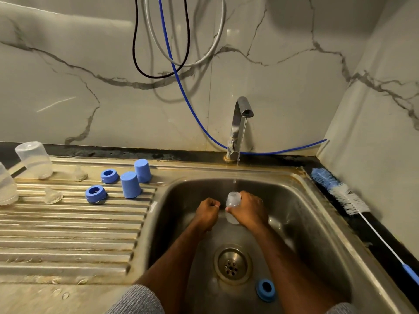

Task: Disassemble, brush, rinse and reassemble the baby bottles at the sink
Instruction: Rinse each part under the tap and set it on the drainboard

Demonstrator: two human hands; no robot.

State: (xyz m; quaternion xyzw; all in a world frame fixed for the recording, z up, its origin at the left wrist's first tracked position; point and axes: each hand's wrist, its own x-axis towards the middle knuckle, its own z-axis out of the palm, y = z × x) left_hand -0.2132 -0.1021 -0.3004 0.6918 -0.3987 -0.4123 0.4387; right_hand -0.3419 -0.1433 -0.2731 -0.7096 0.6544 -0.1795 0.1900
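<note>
My right hand [250, 209] grips a clear baby bottle [233, 199] over the sink basin [317, 223], base up, just below the running tap [241, 123]. Beside it on the left, my left hand [207, 210] is curled into a fist, and what it holds, if anything, is hidden. A blue screw ring [265, 290] lies on the basin floor near the drain [232, 264]. On the drainboard [68, 234] stand two blue caps [130, 185] [142, 171], two blue rings [96, 194] [109, 176], two clear teats [52, 196] [79, 174] and two upturned clear bottles [34, 159] [6, 189].
A bottle brush [340, 191] with a blue-and-white head lies on the dark counter right of the sink, its thin handle running toward me. Hoses and a blue tube [181, 87] hang on the marble wall behind the tap.
</note>
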